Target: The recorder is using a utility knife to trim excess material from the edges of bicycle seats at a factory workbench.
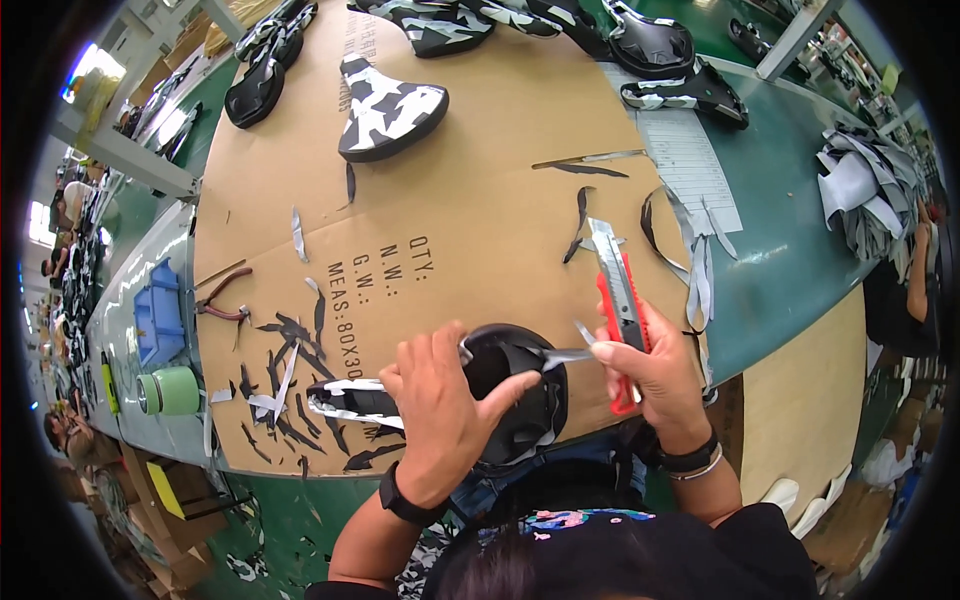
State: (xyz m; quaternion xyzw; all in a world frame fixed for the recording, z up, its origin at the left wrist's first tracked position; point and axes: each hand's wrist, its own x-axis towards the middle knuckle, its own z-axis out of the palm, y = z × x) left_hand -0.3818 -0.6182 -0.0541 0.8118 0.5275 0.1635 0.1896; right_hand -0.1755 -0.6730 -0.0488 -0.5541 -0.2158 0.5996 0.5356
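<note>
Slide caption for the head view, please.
Left hand rests on an upturned black saddle over cardboard; right hand holds a red utility knife.

- One wide fisheye view is taken from head height, close above the surface [790, 230].
- It is aimed steeply down and slightly forward.
- Straight edges are bent toward the rim.

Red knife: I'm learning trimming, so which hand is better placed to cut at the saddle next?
Probably the right hand: it holds the red knife and seems to pinch a grey strip at the saddle. The left hand, spread over the saddle, looks better placed to steady it.
</note>
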